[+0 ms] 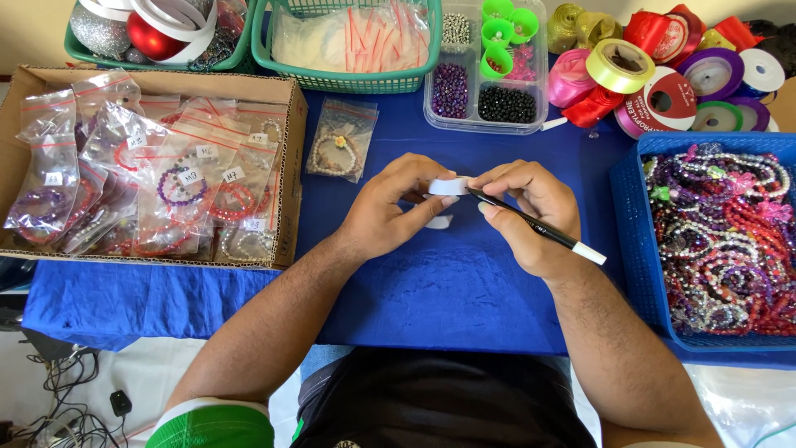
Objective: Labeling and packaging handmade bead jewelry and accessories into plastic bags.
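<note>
Above the blue bench (448, 290), the right hand (531, 211) fingers grip a black pen (535, 226), tip up-left, white end down-right; the left hand (390, 207) fingers pinch a white tape roll (448, 187).

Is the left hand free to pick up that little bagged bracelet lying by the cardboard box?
Probably not right away. The left hand is pinching a small white tape roll. The bagged bracelet lies close, with bare blue cloth between, so nothing blocks the path.

Two hands (390, 211), one pen (535, 224), three baskets (344, 79)
</note>
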